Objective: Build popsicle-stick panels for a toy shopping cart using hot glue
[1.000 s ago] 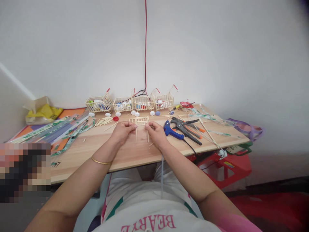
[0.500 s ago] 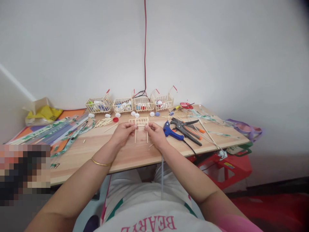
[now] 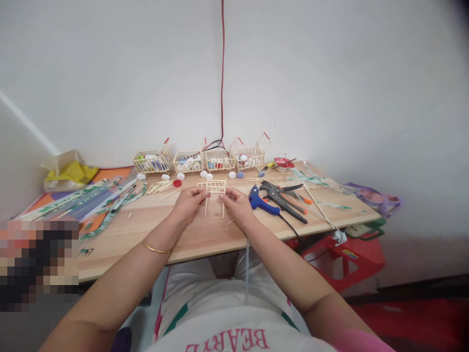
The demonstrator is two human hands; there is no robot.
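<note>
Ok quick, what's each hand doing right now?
Left hand: closed, holding the stick frame at its left side.
Right hand: closed, holding the stick frame at its right side.

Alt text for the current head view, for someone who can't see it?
Left hand and right hand hold a small stick frame at a wooden table; a blue glue gun lies to the right, and four small stick carts stand behind.
</note>
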